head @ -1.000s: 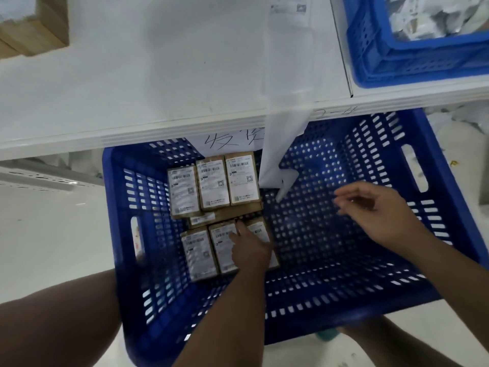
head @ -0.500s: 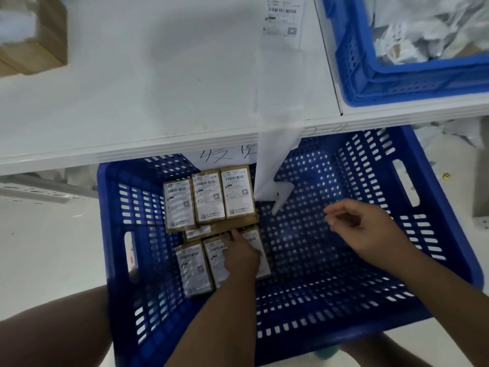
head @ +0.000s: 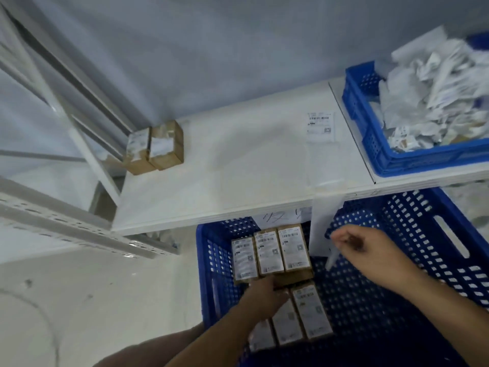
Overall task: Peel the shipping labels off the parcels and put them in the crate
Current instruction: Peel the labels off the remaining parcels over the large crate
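Several brown parcels (head: 270, 251) with white shipping labels lie in two rows in the left part of a blue perforated crate (head: 412, 263) on the floor. My left hand (head: 264, 296) reaches into the crate and rests on the parcels between the two rows, its fingers lying on the top of a front-row parcel (head: 312, 312). My right hand (head: 370, 250) hovers over the crate's middle with loosely curled fingers. Its fingertips are at the edge of a white paper strip (head: 321, 229) that hangs from the shelf edge. Motion blur hides whether they touch it.
A white shelf (head: 238, 170) overhangs the crate's back. On it stand two more labelled parcels (head: 156, 145) at the left, a flat label (head: 320, 126), and a second blue crate (head: 375, 144) heaped with crumpled white paper. A metal rack (head: 66, 229) stands left.
The view has swung up and left, now showing the shelf's parcels. My left hand slid left across the parcels. My right hand moved toward the hanging strip.
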